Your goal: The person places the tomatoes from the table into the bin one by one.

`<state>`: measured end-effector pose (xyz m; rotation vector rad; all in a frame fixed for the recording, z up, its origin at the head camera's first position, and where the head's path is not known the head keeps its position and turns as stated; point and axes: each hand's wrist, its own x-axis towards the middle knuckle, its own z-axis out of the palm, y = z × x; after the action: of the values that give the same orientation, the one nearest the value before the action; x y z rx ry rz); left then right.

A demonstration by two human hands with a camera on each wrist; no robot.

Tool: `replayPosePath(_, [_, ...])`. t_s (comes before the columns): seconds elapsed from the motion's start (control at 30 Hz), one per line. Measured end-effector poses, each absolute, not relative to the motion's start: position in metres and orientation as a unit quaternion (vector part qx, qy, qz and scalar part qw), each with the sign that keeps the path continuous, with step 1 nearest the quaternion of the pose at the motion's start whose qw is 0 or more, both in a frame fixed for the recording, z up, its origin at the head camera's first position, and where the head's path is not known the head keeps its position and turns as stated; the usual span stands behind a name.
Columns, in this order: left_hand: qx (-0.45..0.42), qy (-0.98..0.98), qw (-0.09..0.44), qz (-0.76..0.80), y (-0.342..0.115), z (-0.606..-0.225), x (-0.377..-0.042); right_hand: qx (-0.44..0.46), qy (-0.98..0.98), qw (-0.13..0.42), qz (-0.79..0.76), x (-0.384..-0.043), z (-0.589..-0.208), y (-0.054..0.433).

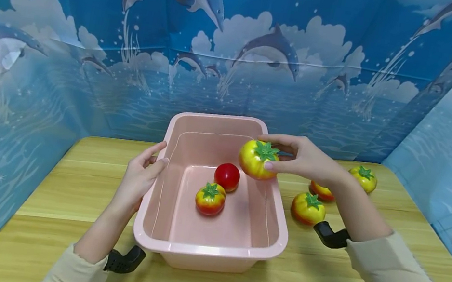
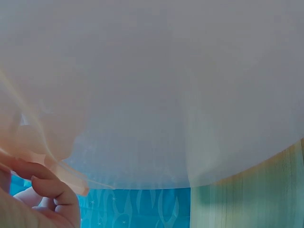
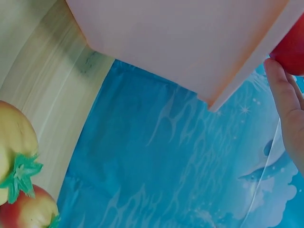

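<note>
My right hand (image 1: 300,157) grips a yellow toy tomato (image 1: 254,161) with a green leafy top, above the right rim of a pink plastic tub (image 1: 209,250). In the right wrist view its red underside (image 3: 290,50) shows beside the fingers. My left hand (image 1: 139,179) holds the tub's left rim, thumb on top and fingers along the outside; the left wrist view shows that hand (image 2: 45,202) against the tub's wall (image 2: 142,95). On the tub's floor lie a red-and-yellow tomato (image 1: 209,201), leaf up, and a plain red one (image 1: 227,177) touching or overlapping it.
On the wooden table (image 1: 81,197), right of the tub, sit a yellow-red tomato (image 1: 306,210), another (image 1: 321,191) partly behind my right forearm, and a yellow one (image 1: 363,181) farther back. A blue dolphin-print curtain (image 1: 225,87) encloses the table's back and sides.
</note>
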<state>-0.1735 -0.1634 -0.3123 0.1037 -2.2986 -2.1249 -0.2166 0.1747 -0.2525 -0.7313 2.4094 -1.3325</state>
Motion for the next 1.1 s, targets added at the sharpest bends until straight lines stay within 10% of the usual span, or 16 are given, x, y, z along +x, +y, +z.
replayPosePath(1.1, [0.042,-0.736,0.002,-0.675,-0.162,-0.312,-0.174,-0.261,0.836,0.125,-0.466,-0.213,-0.259,0.209])
